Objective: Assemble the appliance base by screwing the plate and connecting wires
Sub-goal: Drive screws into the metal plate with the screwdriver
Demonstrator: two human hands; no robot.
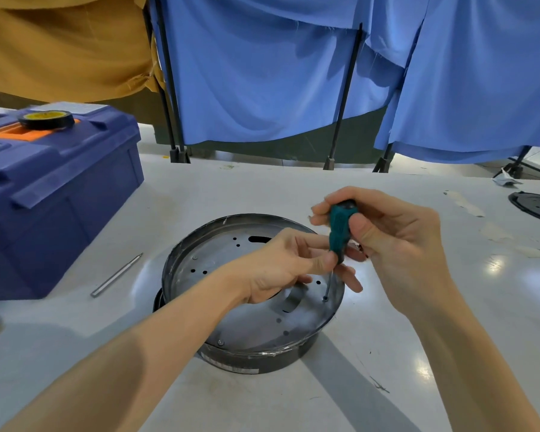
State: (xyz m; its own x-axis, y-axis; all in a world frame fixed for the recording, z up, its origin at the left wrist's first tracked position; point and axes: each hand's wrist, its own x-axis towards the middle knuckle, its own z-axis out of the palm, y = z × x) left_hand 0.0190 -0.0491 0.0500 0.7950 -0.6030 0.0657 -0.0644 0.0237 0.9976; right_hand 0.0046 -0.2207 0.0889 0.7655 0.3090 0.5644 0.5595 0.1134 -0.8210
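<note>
Sitting nearest on the pale tabletop is the round black appliance base, lying flat with the perforated metal plate resting inside its raised rim. One screw head is showing at the plate's near edge.

Both forearms are reaching in from the bottom over the base. The left hand is hovering above the middle of the plate, its fingers pinching the lower end of the teal handle of a screwdriver. The right hand is gripping the upper part of the same handle, its fingers curling round it from the right. The screwdriver is standing nearly upright, and its thin shaft is pointing down to a screw near the plate's right edge; the tip is touching it.

Left of the base, a slim metal rod is lying loose on the tabletop. Beyond it a blue toolbox is standing closed, with a black roll of tape lying on its lid. At the far right edge, part of a black disc is showing.

Behind the tabletop, blue cloth is hanging from dark stands, and yellow cloth is hanging at the upper left.
</note>
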